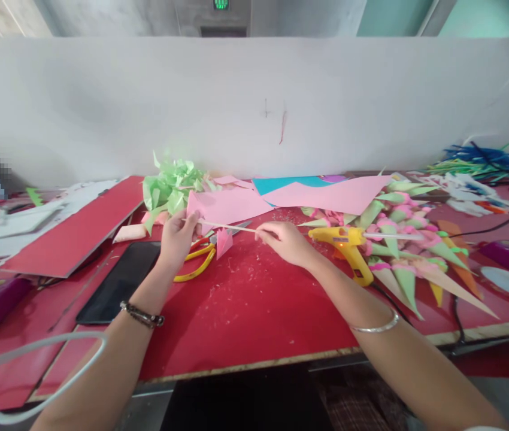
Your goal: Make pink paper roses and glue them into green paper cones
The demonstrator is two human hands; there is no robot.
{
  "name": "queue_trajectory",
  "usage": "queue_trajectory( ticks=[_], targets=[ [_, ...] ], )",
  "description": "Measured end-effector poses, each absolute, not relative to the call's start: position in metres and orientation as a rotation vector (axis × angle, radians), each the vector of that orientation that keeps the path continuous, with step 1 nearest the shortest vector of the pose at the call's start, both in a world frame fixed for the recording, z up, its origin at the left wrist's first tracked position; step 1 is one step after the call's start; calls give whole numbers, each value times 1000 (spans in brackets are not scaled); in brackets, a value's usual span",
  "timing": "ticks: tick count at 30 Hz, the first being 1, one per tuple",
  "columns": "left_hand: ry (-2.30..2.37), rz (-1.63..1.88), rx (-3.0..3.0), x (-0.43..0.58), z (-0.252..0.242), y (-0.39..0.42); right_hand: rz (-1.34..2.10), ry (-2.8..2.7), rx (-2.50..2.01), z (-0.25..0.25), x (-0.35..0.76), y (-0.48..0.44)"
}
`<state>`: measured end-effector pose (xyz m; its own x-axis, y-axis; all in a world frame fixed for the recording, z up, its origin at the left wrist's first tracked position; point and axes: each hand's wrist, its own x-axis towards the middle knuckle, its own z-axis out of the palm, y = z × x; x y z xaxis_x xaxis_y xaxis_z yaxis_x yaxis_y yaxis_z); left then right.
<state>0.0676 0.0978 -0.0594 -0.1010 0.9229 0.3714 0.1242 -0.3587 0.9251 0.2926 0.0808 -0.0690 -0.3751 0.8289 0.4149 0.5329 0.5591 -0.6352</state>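
A thin pale strip (pixel 227 226) runs nearly level between my hands; whether it is paper or a stick I cannot tell. My left hand (pixel 178 240) pinches its left end, and the fingertips of my right hand (pixel 285 242) close on the other end. Below the strip, yellow-handled scissors (pixel 197 268) lie on the red table, partly behind my left hand. A small folded piece of pink paper (pixel 224 243) rests against them. To the right of my right hand lies a yellow glue gun (pixel 347 244) with a clear glue stick in its back.
Pink sheets (pixel 236 206) and crumpled green paper (pixel 176 185) lie along the white partition. Many pink-and-green paper cones (pixel 398 239) are heaped at right. A black phone (pixel 120 284) and a red board (pixel 84 230) are at left. A cable (pixel 458 320) crosses the front edge.
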Motion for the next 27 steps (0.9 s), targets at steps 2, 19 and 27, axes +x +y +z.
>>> queue_trajectory(
  ticks=[2, 19, 27],
  targets=[
    [1173, 1549, 1479, 65, -61, 100, 549, -2033, -1113, -68, 293, 81],
    [1103, 1583, 1323, 58, -67, 109, 1009, -1571, -1008, -72, 294, 88],
    [1073, 1565, 1342, 61, -67, 106, 933, -1681, -978, -69, 288, 79]
  ],
)
